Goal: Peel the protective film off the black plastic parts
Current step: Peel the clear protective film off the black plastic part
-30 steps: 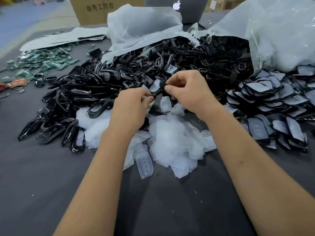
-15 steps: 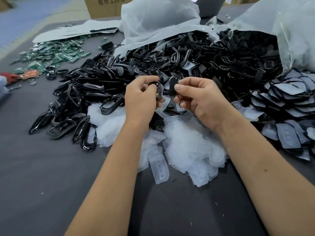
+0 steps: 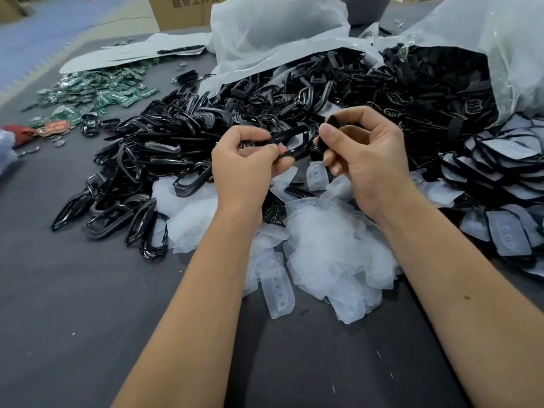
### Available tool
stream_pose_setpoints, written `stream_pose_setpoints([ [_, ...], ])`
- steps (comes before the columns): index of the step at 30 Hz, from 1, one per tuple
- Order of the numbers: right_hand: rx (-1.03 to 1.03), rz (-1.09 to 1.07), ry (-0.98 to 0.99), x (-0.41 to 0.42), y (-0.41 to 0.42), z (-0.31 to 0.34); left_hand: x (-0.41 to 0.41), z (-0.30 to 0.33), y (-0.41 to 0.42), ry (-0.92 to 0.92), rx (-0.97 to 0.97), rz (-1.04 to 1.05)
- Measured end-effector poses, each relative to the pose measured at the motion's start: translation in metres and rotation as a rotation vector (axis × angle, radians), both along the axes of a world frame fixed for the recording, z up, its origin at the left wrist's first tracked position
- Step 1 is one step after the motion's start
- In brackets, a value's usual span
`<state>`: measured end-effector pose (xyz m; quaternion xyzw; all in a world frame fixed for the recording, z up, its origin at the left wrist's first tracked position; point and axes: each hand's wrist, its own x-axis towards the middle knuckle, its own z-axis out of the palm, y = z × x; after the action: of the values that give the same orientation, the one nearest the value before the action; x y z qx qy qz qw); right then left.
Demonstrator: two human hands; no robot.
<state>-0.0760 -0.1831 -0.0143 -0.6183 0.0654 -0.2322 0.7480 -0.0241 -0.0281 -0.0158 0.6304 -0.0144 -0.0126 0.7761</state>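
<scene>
The scene is evenly and brightly lit from overhead, and only soft shadows are cast on the dark table [image 3: 88,334]. Pale glare is seen on the plastic bags [image 3: 279,33] at the far side. Wide-angle bending is noticed toward the edges, and far corners are rendered blurred.

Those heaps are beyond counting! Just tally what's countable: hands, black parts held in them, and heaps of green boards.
Hands: 2, the left hand and the right hand
Black parts held: 2, a black frame in the left and a black piece in the right
Green board heap: 1
Total: 5
</scene>
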Motion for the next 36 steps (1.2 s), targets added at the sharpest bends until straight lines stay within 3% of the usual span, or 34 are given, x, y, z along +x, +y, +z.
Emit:
stream_pose_setpoints([
  [6, 0.000, 0.010, -0.005, 0.001, 0.013, -0.003, -0.007, 0.003, -0.011, 0.042, -0.028, -0.081],
  [16, -0.437, -0.216, 0.029, 0.004, 0.012, -0.011, -0.008, 0.004, -0.009, 0.040, -0.013, -0.140],
  [31, -0.715, -0.379, 0.097, 0.002, 0.009, -0.002, -0.005, -0.002, -0.007, -0.087, 0.056, -0.207],
  [33, -0.664, -0.358, 0.157, 0.002, 0.005, 0.000, -0.004, -0.001, -0.005, -0.088, 0.027, -0.228],
  [36, -0.370, -0.083, 0.198, 0.000, -0.002, 0.004, -0.002, 0.001, -0.002, -0.087, -0.021, -0.290],
])
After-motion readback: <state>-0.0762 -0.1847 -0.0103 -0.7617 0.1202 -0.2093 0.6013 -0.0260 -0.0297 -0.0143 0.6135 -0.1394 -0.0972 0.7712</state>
